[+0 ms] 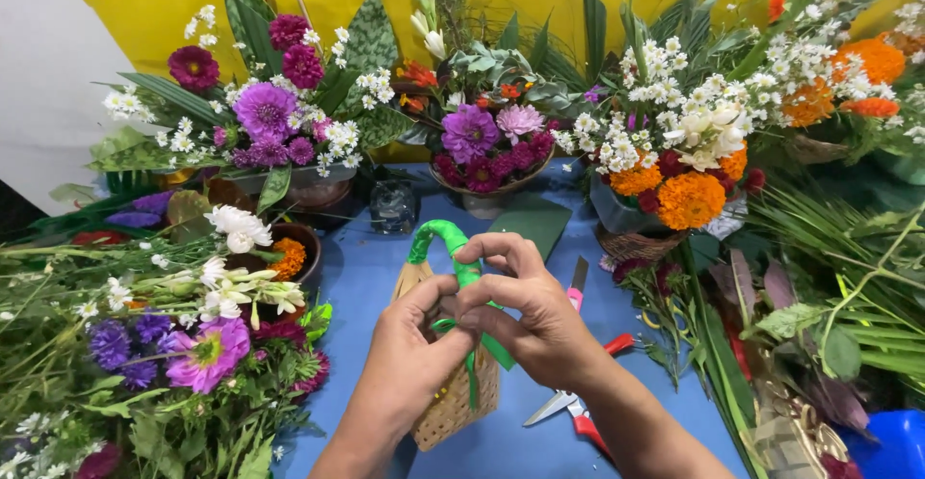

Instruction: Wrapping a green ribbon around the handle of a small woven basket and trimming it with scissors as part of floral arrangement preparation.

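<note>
Both grips pinch one green ribbon [469, 277] at the basket handle: left hand [416, 344] steadies the woven basket [453, 397], right hand [535, 310] pulls the ribbon tight around the wrap. Basket lies on the blue worktop [361, 267], centre. One pair of red-handled scissors [578, 407] just right, within reach. Behind, four finished flower arrangements [491, 137] stand in a row.

Both hands cover the middle of the woven basket [453, 407]. The right forearm hides part of the scissors [578, 407]. The blue tub [891, 445] is cut off at the corner.
</note>
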